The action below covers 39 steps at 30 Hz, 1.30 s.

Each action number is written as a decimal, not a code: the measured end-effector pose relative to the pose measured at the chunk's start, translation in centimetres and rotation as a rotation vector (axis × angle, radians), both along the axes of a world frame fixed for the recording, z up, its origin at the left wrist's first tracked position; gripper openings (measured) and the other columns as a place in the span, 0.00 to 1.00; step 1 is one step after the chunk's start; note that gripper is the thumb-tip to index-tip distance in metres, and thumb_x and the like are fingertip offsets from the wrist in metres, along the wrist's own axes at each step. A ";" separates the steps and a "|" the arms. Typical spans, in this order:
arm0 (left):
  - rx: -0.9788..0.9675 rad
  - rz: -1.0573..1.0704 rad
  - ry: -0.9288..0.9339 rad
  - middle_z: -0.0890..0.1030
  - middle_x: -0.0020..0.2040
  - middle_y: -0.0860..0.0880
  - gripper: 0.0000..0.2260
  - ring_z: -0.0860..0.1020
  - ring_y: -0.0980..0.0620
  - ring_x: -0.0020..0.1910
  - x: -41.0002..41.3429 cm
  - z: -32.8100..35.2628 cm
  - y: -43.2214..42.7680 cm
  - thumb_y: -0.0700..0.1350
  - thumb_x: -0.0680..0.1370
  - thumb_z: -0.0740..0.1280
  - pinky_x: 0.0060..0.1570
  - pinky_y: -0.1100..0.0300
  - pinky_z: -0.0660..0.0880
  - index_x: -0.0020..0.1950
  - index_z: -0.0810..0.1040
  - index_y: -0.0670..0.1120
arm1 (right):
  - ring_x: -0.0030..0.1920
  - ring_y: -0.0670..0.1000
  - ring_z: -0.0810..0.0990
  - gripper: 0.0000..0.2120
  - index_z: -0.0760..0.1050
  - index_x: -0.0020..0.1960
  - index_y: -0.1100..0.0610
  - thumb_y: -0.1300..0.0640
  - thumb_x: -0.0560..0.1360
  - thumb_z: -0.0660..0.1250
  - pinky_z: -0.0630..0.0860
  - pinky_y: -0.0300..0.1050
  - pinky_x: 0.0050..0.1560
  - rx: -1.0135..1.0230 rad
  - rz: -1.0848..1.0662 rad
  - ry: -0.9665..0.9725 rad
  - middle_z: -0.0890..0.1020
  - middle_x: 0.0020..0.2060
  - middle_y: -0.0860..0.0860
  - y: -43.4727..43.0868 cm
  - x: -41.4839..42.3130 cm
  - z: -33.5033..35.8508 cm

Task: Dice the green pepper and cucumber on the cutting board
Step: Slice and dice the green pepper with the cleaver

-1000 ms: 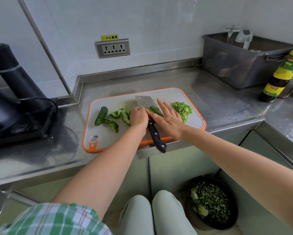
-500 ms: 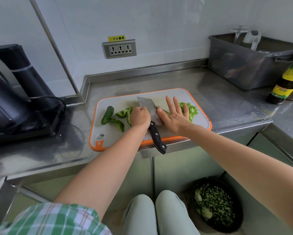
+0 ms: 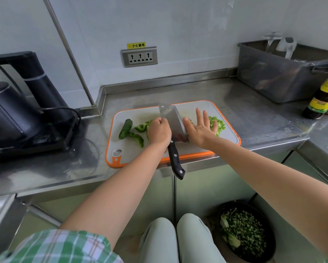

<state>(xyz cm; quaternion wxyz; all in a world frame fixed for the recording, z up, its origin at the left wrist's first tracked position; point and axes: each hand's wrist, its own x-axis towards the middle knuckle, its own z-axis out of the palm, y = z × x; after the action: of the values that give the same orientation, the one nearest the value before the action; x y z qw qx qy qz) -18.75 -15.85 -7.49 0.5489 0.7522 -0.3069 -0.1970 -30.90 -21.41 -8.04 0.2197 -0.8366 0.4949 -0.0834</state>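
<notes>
The steel bench (image 3: 254, 118) fills the middle of the frame, with a black appliance (image 3: 17, 114) at the left edge and a grey tub (image 3: 277, 80) at the upper right. At centre lies the orange-rimmed cutting board (image 3: 132, 150), and at the lower right a dark bin (image 3: 244, 228) of chopped greens sits on the floor. The two hands are apart, one on each side of the cleaver (image 3: 173, 122). The left hand (image 3: 159, 130) is curled into a fist over the blade's left edge and seems to grip the cleaver by its back, while the black handle juts free past the bench edge toward the bottom of the frame. The right hand (image 3: 201, 130) lies flat with fingers spread, its thumb against the blade's right edge and its fingers over the diced pepper (image 3: 219, 124) on the board's right side. A second ago that hand was close to the blade with fresh-cut bits under its fingers. It has since slid rightward across the board, and those bits now appear to have joined the pile. I judge that the strip of board beside the blade has been cleared for the next cut. A good deal is still left to dice. The cucumber (image 3: 125, 126) lies whole on the board's left side, and the curved pepper strips (image 3: 138, 138) lie between it and the left hand, the nearest strip touching the cucumber.
</notes>
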 end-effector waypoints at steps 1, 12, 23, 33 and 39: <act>-0.002 -0.003 -0.006 0.65 0.29 0.47 0.15 0.64 0.45 0.36 0.0 0.0 0.0 0.38 0.78 0.55 0.37 0.55 0.60 0.31 0.61 0.45 | 0.75 0.49 0.30 0.29 0.51 0.77 0.40 0.34 0.79 0.37 0.29 0.58 0.72 -0.004 -0.015 -0.013 0.35 0.77 0.47 0.0 -0.3 0.0; -0.004 0.039 -0.011 0.64 0.29 0.47 0.15 0.63 0.45 0.34 0.0 0.4 0.2 0.40 0.78 0.56 0.36 0.56 0.59 0.31 0.59 0.45 | 0.76 0.54 0.50 0.24 0.61 0.75 0.47 0.42 0.81 0.49 0.46 0.59 0.73 -0.166 -0.008 -0.067 0.52 0.77 0.52 0.2 -1.7 1.3; -0.148 -0.135 0.053 0.80 0.38 0.47 0.08 0.81 0.42 0.34 -3.2 3.1 -1.5 0.46 0.79 0.60 0.33 0.54 0.75 0.43 0.75 0.45 | 0.28 0.50 0.73 0.16 0.68 0.63 0.59 0.62 0.76 0.63 0.72 0.42 0.31 0.235 0.071 -0.452 0.77 0.35 0.54 1.7 -3.6 5.1; 0.188 -0.467 -0.886 0.75 0.52 0.47 0.17 0.74 0.46 0.54 -1.6 1.1 -1.4 0.34 0.74 0.64 0.48 0.54 0.71 0.53 0.83 0.53 | 0.24 0.51 0.65 0.07 0.69 0.38 0.57 0.64 0.74 0.58 0.64 0.42 0.26 0.295 -0.246 -0.902 0.70 0.27 0.54 -1.2 -6.2 3.7; 0.271 -0.586 -1.194 0.72 0.54 0.48 0.14 0.69 0.46 0.58 -2.2 0.7 -2.8 0.36 0.76 0.65 0.46 0.59 0.60 0.54 0.82 0.53 | 0.25 0.51 0.66 0.10 0.75 0.50 0.67 0.63 0.72 0.60 0.65 0.42 0.25 0.356 -0.258 -0.907 0.71 0.27 0.54 -2.0 -6.1 2.7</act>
<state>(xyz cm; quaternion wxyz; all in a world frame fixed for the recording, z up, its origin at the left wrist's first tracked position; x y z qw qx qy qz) -20.91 -18.69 -6.76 0.1102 0.6797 -0.7213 0.0748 -36.97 -23.36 -5.35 0.5398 -0.5977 0.4556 -0.3792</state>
